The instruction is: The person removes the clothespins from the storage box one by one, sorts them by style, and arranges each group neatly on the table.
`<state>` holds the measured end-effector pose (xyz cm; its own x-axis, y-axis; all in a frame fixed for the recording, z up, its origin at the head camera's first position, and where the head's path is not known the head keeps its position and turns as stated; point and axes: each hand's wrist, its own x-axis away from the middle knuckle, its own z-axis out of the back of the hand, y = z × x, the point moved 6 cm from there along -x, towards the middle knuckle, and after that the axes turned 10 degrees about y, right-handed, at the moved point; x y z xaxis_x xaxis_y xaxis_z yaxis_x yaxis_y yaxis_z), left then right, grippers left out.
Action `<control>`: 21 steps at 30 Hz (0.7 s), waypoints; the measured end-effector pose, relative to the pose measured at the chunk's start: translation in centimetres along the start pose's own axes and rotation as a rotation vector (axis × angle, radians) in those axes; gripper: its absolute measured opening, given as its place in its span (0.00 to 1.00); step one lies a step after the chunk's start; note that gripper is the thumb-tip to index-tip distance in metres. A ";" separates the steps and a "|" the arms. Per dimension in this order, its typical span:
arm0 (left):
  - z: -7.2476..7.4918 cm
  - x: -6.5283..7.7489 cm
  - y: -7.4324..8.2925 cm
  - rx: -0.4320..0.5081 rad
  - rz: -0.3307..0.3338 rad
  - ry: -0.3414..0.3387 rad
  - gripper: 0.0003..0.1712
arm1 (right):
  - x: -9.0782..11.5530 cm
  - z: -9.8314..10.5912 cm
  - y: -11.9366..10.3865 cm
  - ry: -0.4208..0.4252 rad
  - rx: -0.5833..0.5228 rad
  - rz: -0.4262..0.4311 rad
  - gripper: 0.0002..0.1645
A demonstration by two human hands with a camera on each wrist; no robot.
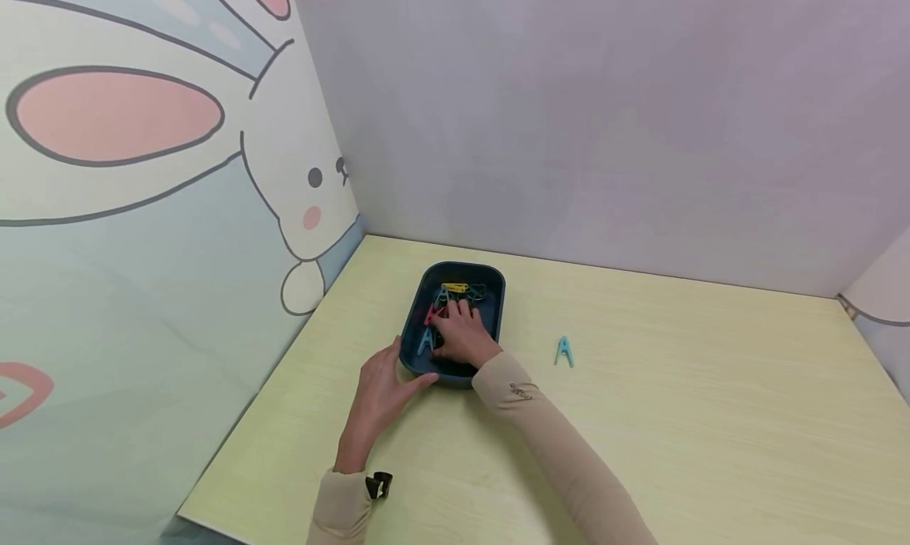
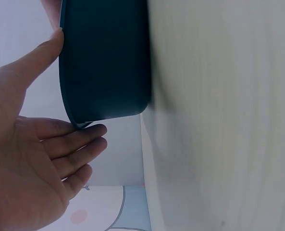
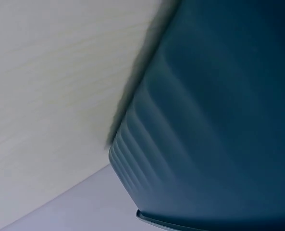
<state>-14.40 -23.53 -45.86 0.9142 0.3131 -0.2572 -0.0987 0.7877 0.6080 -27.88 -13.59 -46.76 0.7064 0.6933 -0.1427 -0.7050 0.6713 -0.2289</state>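
A dark blue bin (image 1: 488,278) stands on the table with several small clips inside. My left hand (image 1: 378,385) is at its near left corner. The left wrist view shows the thumb (image 2: 50,47) against the rim and loosely extended fingers (image 2: 75,147) beside the corner. My right hand (image 1: 464,333) reaches down into the bin, fingers spread among the clips; its fingertips are partly hidden. Around it lie a red clothespin (image 1: 430,315), a light blue clothespin (image 1: 426,341), another blue one (image 1: 441,296) and a yellow clip (image 1: 455,287). I cannot tell whether the right hand grips one.
To the right of the bin, a single light blue clothespin (image 1: 564,351) lies on the pale wooden table (image 1: 682,419). A grey wall (image 1: 590,118) rises behind the table, and a rabbit-printed wall (image 1: 142,292) borders its left edge. The bin's ribbed outer side (image 3: 180,125) fills much of the right wrist view.
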 end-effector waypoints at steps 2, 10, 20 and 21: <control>0.0 0.0 0.0 -0.002 0.001 -0.003 0.56 | 0.0 0.0 0.0 0.003 0.001 0.007 0.41; 0.0 0.0 0.0 -0.005 -0.013 0.005 0.55 | 0.2 -0.1 0.1 0.006 -0.015 0.015 0.43; -0.1 0.1 0.0 -0.013 -0.016 0.009 0.55 | 0.6 0.5 0.2 0.032 -0.049 0.023 0.41; 0.0 0.1 0.0 -0.014 -0.018 0.008 0.55 | 0.7 0.6 0.2 0.035 -0.057 0.021 0.40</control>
<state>-14.38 -23.49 -45.91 0.9126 0.3034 -0.2739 -0.0882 0.8005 0.5928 -27.57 -12.81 -46.30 0.6939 0.6969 -0.1811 -0.7157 0.6400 -0.2796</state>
